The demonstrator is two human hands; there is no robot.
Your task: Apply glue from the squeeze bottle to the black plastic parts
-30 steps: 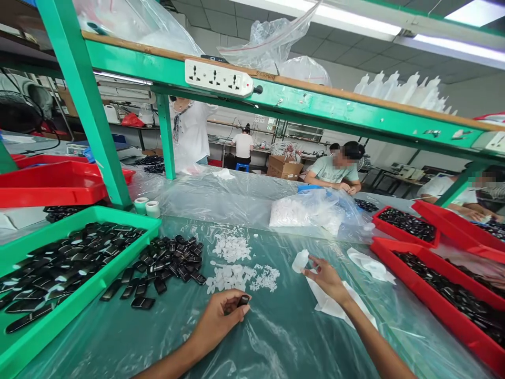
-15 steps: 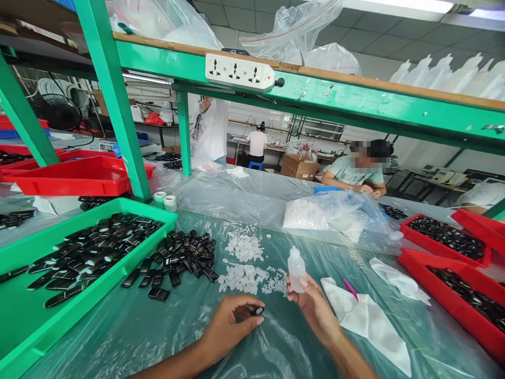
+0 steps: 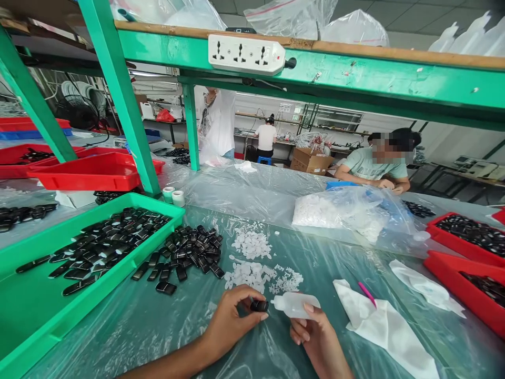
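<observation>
My left hand (image 3: 231, 321) pinches a small black part (image 3: 259, 305) between thumb and fingers, low at the centre. My right hand (image 3: 315, 334) grips a small white squeeze bottle (image 3: 295, 305), tipped on its side with the nozzle pointing left, almost touching the black part. Just beyond lie heaps of small white pieces (image 3: 252, 273) and a pile of loose black parts (image 3: 189, 252) on the plastic-covered table.
A green tray (image 3: 43, 316) of black parts stands at the left. White cloths (image 3: 386, 329) with a pink stick (image 3: 366, 293) lie to the right, red trays (image 3: 445, 263) beyond. A bag of white pieces (image 3: 339, 210) sits behind. A green shelf frame (image 3: 130, 105) rises ahead; other people work across the table.
My right hand picked the bottle up from beside the cloth, brought it left and tipped it sideways towards the black part in my left hand. The view shifted leftward.
</observation>
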